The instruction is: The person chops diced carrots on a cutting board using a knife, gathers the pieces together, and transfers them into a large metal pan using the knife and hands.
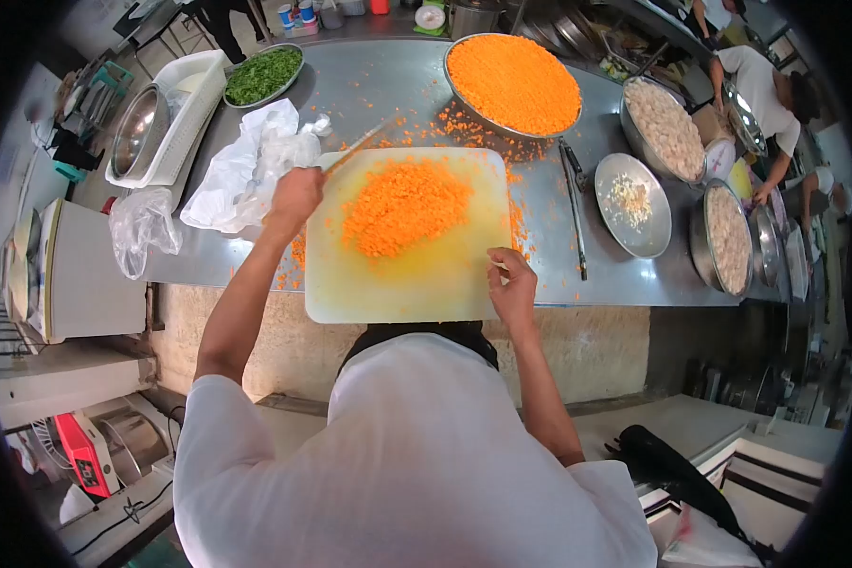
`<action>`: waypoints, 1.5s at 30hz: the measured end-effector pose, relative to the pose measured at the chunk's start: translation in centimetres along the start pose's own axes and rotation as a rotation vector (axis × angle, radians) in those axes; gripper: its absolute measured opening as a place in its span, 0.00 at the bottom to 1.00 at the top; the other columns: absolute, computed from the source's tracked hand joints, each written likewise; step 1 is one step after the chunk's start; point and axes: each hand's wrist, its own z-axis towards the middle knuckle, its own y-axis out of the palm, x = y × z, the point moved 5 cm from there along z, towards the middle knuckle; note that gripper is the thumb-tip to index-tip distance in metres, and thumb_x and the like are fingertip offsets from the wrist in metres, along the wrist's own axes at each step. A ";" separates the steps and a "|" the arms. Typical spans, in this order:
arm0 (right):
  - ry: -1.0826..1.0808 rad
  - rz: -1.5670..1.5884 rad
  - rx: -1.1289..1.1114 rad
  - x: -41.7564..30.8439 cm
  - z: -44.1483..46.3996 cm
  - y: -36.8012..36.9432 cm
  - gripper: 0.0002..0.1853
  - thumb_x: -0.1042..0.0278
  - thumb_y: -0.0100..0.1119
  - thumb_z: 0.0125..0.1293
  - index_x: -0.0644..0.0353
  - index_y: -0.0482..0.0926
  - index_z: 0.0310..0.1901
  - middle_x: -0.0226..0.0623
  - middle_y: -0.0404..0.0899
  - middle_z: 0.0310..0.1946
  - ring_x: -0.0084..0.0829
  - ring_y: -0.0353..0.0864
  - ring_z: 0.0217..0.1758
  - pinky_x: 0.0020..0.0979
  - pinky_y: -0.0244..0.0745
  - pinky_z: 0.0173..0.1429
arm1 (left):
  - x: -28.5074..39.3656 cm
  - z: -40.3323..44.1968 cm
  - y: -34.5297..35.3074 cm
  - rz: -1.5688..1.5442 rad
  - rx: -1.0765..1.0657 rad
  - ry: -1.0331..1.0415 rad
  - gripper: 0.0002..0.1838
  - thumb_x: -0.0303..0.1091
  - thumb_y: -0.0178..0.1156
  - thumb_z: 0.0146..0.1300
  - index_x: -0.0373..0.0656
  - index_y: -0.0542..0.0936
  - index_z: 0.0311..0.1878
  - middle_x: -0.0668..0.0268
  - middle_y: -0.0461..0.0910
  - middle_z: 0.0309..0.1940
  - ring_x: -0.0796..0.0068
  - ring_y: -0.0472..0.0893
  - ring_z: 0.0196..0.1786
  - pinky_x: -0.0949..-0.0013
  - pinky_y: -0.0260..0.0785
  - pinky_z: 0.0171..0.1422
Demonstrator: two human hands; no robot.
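Note the right hand [513,289] half-curled beside the right edge of the cutting board [402,301], thumb near fingertips; impossible to tell whether holding anything. Avoid pressing on the near edge: possible tipping from overhang past the table [560,287]. Between the hands, find loose chopped carrot [407,204], liable to scatter under wide sweeps. Note the left hand [298,192] closed around the knife [360,144], blade angled outward. Beyond both hands, avoid knocking the heaped bowl [475,118]: spillage possible.

Bright orange chopped heap [407,208], plain white shirt [417,454]
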 end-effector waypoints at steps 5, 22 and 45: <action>-0.111 -0.028 -0.026 -1.7 2.2 1.5 0.13 0.82 0.55 0.59 0.65 0.81 0.46 0.46 0.81 0.44 0.43 0.82 0.44 0.34 0.80 0.48 | 5.6 -1.8 3.9 0.084 -0.186 0.177 0.07 0.29 0.55 0.57 0.37 0.80 0.31 0.48 0.81 0.26 0.47 0.82 0.33 0.50 0.75 0.39; -0.296 0.098 -0.359 -2.1 6.8 14.0 0.25 0.51 0.38 0.75 0.62 0.76 0.55 0.47 0.77 0.55 0.47 0.71 0.63 0.41 0.62 0.68 | 9.0 -15.8 0.1 -0.240 0.031 -0.317 0.14 0.34 0.53 0.64 0.32 0.77 0.28 0.42 0.77 0.21 0.41 0.79 0.28 0.46 0.71 0.34; -0.170 -0.047 0.134 -2.2 1.9 -0.6 0.14 0.79 0.54 0.62 0.64 0.80 0.49 0.48 0.80 0.47 0.44 0.79 0.52 0.38 0.73 0.57 | 15.2 -10.5 -0.6 -0.359 -0.199 0.034 0.14 0.32 0.52 0.65 0.30 0.77 0.27 0.40 0.76 0.22 0.40 0.78 0.29 0.46 0.70 0.37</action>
